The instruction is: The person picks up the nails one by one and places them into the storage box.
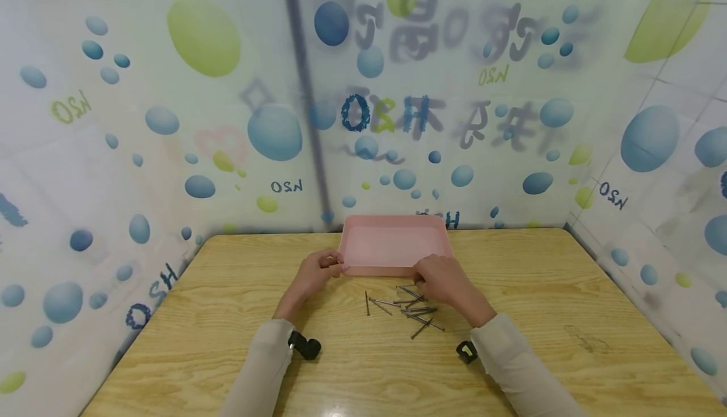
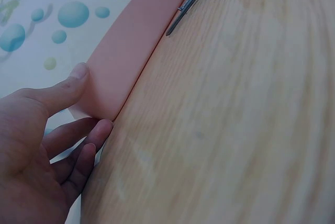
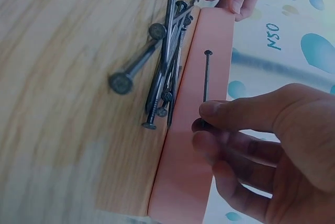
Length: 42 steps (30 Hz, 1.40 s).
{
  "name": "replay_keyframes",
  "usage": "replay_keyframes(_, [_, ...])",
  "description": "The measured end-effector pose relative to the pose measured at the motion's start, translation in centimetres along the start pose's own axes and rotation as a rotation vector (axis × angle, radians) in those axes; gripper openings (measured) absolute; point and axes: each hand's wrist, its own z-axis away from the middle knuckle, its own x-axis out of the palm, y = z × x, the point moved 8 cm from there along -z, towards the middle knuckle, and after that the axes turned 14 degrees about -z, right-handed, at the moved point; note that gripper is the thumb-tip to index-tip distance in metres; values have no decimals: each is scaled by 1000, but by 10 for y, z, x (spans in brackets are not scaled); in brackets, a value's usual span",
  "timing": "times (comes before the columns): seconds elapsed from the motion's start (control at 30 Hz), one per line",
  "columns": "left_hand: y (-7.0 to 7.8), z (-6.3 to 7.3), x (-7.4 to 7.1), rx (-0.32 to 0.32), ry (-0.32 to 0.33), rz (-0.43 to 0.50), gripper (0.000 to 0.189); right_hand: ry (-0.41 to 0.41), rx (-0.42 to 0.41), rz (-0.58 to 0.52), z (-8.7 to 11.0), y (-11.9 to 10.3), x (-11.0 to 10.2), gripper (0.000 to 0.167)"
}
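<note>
A shallow pink tray [image 1: 392, 243] stands at the back of the wooden table, near the wall. At its front left corner my left hand [image 1: 315, 272] grips it. In the left wrist view the thumb presses the pink wall [image 2: 118, 51], with the other fingers at the lower corner. My right hand [image 1: 445, 281] is at the tray's front right. Between its thumb and fingertips it pinches a nail [image 3: 207, 75], whose head points away from the hand, in front of the pink side. Several loose metal nails [image 1: 420, 311] lie crossed on the table just before the tray.
Behind the wooden table [image 1: 238, 316] hangs a white sheet [image 1: 267, 215] with blue and green dots. A black device [image 1: 307, 346] is strapped to the left wrist, another [image 1: 467, 352] to the right. Faint scribbled lines [image 1: 585, 338] mark the table at right.
</note>
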Motion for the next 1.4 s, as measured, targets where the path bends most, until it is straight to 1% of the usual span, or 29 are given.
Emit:
replay_keyframes(0.23, [0, 0, 0, -10, 3, -5, 12, 13, 10, -8, -1, 4, -3, 42])
replay_keyframes(0.47, [-2, -1, 0, -10, 11, -12, 13, 1, 37, -12, -1, 9, -6, 27])
replay_keyframes(0.57, [-2, -1, 0, -9, 10, -7, 13, 4, 36, -12, -1, 10, -8, 22])
replay_keyframes(0.8, [-1, 0, 0, -3, 10, 4, 13, 14, 39, 13, -2, 14, -10, 20])
replay_keyframes(0.97, [-1, -1, 1, -5, 8, -2, 13, 26, 58, 4, -1, 17, -14, 16])
replay_keyframes(1.17, [0, -1, 0, -4, 14, -4, 16, 42, 54, 3, -1, 18, -17, 12])
replay_keyframes(1.27, [1, -1, 0, -1, 18, 11, 18, 46, 58, 12, -1, 20, -18, 11])
replay_keyframes(1.3, [5, 2, -1, 1, 15, 13, 17, 46, 62, 11, -1, 21, -18, 10])
replay_keyframes(1.4, [5, 2, -1, 5, 14, 20, 18, 52, 63, 14, -1, 22, -20, 10])
